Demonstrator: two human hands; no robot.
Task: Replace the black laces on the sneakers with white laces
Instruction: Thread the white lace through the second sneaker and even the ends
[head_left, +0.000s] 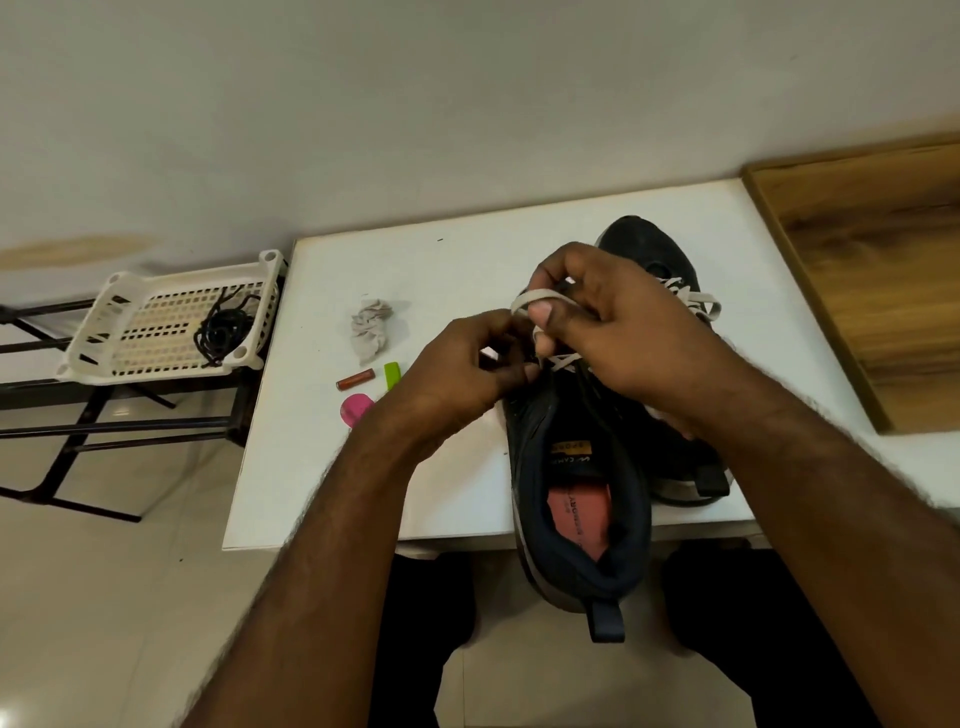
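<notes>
**White lace going into the near sneaker: risk of a lost end or a skipped eyelet**

- Near sneaker (576, 499) sits at 5 o'clock on the table (447, 270), heel hanging over the near edge, toe pointing to 12. Far sneaker (654, 249) lies just beside it at 1 o'clock, white lacing already showing on it
- Risk: the heel overhangs the edge; a hard pull on the lace toward 6 could tip the sneaker off the table
- Risk: the white lace (540, 299) arches in a loose loop over the right thumb; if the pinch slackens, the loop could slide back through the eyelet
- Risk: fingers cover the eyelet row, so a missed or twisted crossing is easy to overlook
- Right hand (618, 332): fingers curled tight, thumb pressing the lace, hand over the tongue area
- Left hand (467, 369): fingers curled narrow at the sneaker's 9 o'clock side, fingertips meeting at the lace by the eyelets; exactly what they pinch is hidden
- Black laces (223, 332) lie bundled in the basket (130, 291) at 9 o'clock, off the table
</notes>
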